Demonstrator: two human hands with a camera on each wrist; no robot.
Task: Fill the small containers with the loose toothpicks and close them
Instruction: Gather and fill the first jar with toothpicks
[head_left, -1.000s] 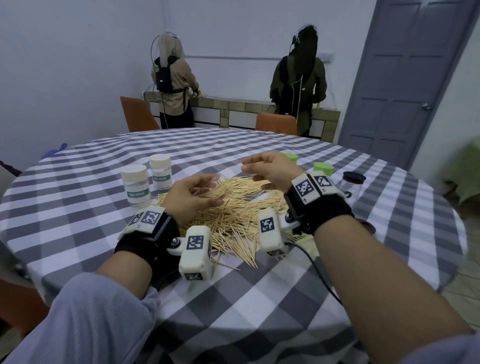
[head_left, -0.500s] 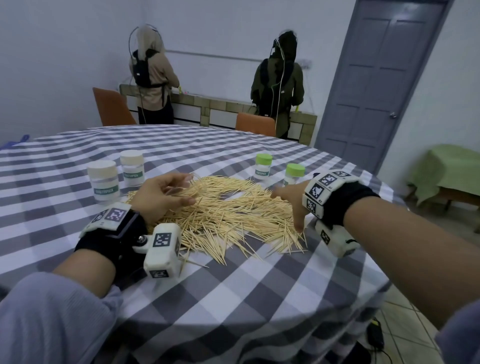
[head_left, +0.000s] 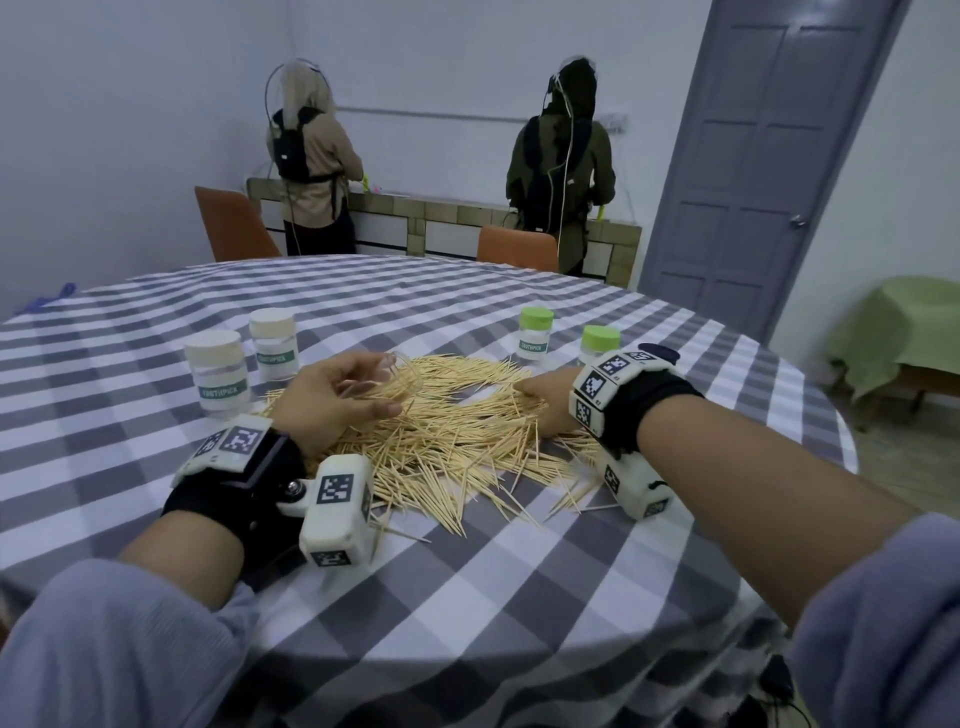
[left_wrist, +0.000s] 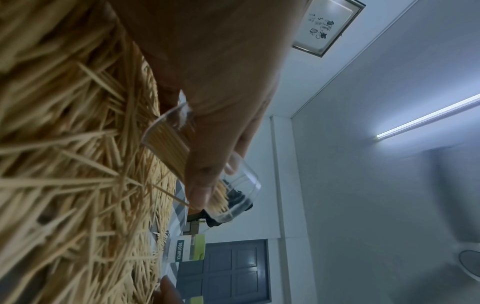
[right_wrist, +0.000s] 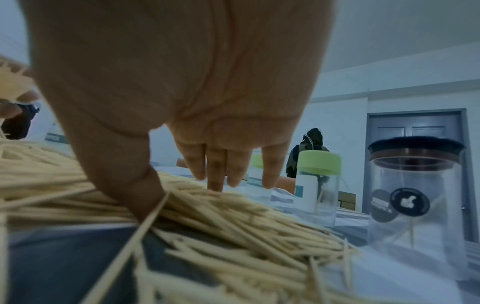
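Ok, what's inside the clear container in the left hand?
Toothpicks, lying lengthwise in the clear container that the left hand holds. The fingers cover part of it, so how full it is can't be seen.

- The left hand (head_left: 332, 400), left of centre in the head view, has its fingers and thumb curled round a small clear container (left_wrist: 205, 164).
- The right hand (head_left: 545, 402), right of centre, reaches down with fingers straight and tips (right_wrist: 215, 185) touching the toothpicks (head_left: 452, 431).
- Both forearms are bare, with black wrist straps and grey sleeves pushed back in the lower corners.
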